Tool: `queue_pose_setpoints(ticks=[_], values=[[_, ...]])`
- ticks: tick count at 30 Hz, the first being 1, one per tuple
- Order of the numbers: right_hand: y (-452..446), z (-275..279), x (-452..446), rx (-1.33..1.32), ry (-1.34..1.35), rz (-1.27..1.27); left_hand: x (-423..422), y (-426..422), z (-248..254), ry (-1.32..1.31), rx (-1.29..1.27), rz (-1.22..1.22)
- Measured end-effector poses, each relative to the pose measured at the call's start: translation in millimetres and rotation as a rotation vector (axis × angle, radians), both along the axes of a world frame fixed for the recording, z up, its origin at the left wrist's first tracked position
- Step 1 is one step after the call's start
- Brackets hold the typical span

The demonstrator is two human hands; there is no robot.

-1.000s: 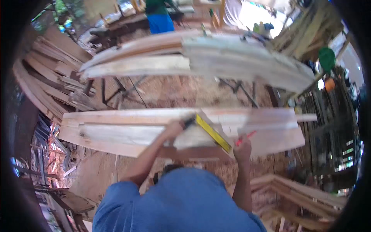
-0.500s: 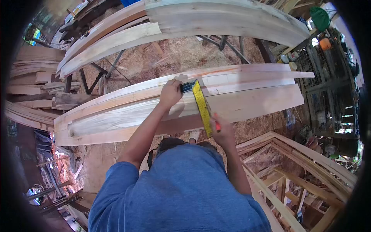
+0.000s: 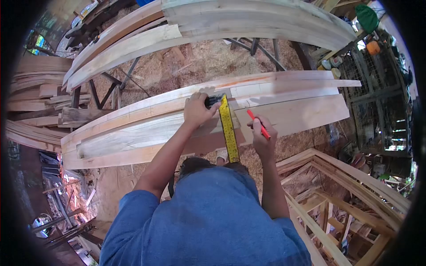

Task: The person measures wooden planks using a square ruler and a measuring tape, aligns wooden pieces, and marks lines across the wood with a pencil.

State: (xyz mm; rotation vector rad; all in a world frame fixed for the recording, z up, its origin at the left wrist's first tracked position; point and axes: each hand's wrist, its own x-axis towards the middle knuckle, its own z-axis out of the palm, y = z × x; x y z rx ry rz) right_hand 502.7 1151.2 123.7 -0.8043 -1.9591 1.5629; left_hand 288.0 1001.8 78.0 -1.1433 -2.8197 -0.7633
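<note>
My left hand [image 3: 199,111] is closed around the dark stock of a try square [image 3: 228,133], pressed against the boards. The square's yellow blade runs from the stock back toward my body and past the near board edge. In my right hand [image 3: 265,137] is a red pencil [image 3: 258,123], gripped between fingers and thumb, right of the blade. Its upper end points away from me over the near plank [image 3: 301,114]; whether it touches the wood I cannot tell. Several pale planks lie side by side under both hands, the narrower ones [image 3: 288,91] on the far side.
Beyond the work, more long boards [image 3: 262,26] rest on dark trestle legs [image 3: 104,95]. Stacked lumber [image 3: 40,93] stands at the left. A wooden frame [image 3: 350,190] is close by my right side. Shavings [image 3: 199,60] cover the floor, and a mesh-fronted cabinet [image 3: 377,102] is at the right.
My right hand with the pencil has moved right and slightly up, away from the blade. The blade's near end has swung slightly down and left. My left hand stays on the stock.
</note>
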Motion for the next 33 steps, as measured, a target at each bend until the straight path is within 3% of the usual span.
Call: queue_pose_setpoints(ticks=[8,12,20,23,29,33], values=[[-0.6,-12.9,-35.0,0.352,0.065,0.17,1.6,-1.1,-1.2,-0.013,-0.013,-0.045],[-5.3,-14.6,-42.8,0.361,0.023,0.244,-4.4,-1.8,-1.8,-0.12,-0.167,-0.048],[-5.6,5.3,-49.2,0.377,-0.029,0.255,-2.8,-3.2,9.6,-0.165,-0.168,-0.067],[-5.6,13.2,-50.5,0.435,-0.089,0.294,-1.7,-4.0,8.4,-0.13,-0.142,-0.062],[-9.3,-8.3,-52.6,0.496,0.124,0.205,-1.8,-4.2,-8.3,0.076,0.001,-0.054],[-11.2,-2.3,-40.1,0.535,0.126,0.234,-1.5,-4.7,-14.6,0.136,0.043,-0.048]])
